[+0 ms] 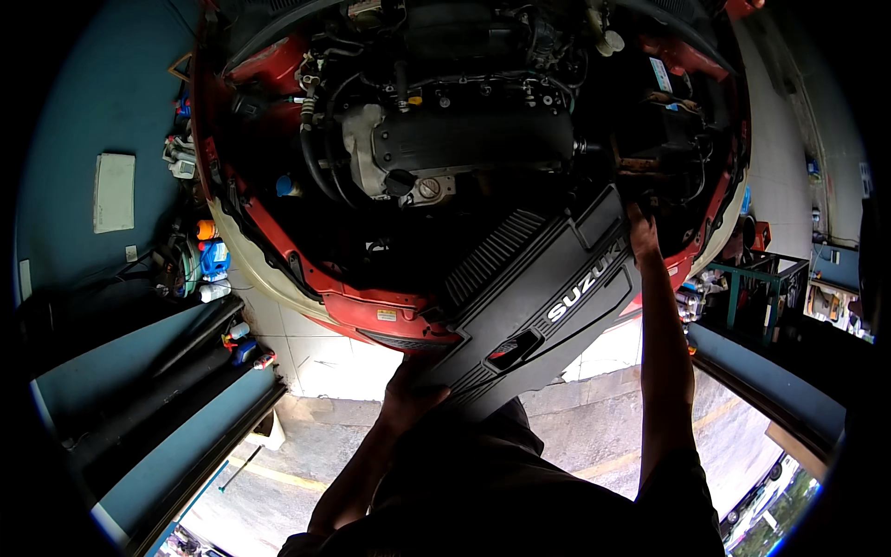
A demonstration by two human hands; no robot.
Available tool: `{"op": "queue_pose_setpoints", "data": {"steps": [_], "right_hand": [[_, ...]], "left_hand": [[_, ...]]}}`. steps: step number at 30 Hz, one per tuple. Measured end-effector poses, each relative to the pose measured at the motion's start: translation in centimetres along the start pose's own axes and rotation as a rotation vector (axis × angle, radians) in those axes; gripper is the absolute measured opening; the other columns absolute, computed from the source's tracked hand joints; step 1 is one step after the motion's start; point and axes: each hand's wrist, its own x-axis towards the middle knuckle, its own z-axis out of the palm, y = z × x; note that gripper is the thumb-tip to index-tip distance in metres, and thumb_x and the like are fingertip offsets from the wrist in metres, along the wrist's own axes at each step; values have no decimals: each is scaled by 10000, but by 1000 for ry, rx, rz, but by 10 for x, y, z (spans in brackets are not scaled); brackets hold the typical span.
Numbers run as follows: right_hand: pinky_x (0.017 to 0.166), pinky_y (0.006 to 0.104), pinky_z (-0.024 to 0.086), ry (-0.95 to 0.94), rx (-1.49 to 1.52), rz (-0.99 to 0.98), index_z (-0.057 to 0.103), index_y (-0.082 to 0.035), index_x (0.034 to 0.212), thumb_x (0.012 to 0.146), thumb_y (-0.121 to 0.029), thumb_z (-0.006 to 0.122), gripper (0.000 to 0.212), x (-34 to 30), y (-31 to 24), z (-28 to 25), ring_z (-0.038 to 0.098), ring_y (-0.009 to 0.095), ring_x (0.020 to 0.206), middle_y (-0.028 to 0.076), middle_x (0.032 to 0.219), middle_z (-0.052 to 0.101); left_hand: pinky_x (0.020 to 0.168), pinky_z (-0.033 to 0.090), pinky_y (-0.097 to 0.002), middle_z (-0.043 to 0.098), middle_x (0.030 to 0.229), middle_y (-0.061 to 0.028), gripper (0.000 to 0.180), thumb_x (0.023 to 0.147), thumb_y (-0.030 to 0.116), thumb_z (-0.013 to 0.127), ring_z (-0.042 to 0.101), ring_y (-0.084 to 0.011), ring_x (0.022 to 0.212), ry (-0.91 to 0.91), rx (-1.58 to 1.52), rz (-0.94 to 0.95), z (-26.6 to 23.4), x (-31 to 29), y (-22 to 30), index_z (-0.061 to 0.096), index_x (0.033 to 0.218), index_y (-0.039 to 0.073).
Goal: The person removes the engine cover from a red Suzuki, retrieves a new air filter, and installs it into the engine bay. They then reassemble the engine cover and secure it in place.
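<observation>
Both my hands hold a large black plastic engine cover [520, 320], tilted with its right end higher in the picture, over the front of the open engine bay. My left hand [413, 397] is closed on the cover's lower left end. At the upper right end, my right hand [642, 237] grips the edge. Ribbed slots run along the cover's far side, and pale lettering marks its face. Behind it lies the engine [473, 139], with a black oil filler cap [400, 181] at its near left. The cover hides part of the red front panel [371, 311].
The red car's fender edges [269, 227] curve round the bay on both sides. A blue bottle [214, 260] and other containers stand by the left wall. At the right is a dark metal stand [761, 274]. White floor tiles [320, 362] show below the bumper.
</observation>
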Motion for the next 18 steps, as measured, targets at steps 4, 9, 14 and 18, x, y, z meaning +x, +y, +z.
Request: {"op": "queue_pose_setpoints", "data": {"steps": [4,9,14,18], "right_hand": [[980,307,388,63,246,-80,545,-5,1306,961,-395,522,521,4,-31,-19,522,186,1119,84,1244,579],[1007,317,370,179,271,5,501,39,1339,961,-462,474,629,26,-91,-17,503,215,1160,119,1299,553],[1024,328,355,146,273,-41,457,10,1387,962,-466,441,638,69,-121,-24,485,226,1210,120,1359,510],[1005,338,408,86,393,-30,454,-47,1391,972,-555,400,661,106,-116,-45,521,232,1175,88,1350,514]], "left_hand": [[867,502,-307,615,1064,-87,595,676,130,862,590,-169,980,27,102,115,-35,17,64,546,1164,3],[836,523,-311,632,1047,-91,595,680,93,851,611,-182,961,14,-47,299,-90,72,117,548,1178,-24],[824,539,-312,649,1036,-122,625,685,150,859,637,-197,937,45,-110,397,-124,131,190,550,1193,-45],[762,553,-291,655,1012,-119,602,701,165,857,642,-171,893,26,-97,436,-128,183,219,562,1181,-49]]}}
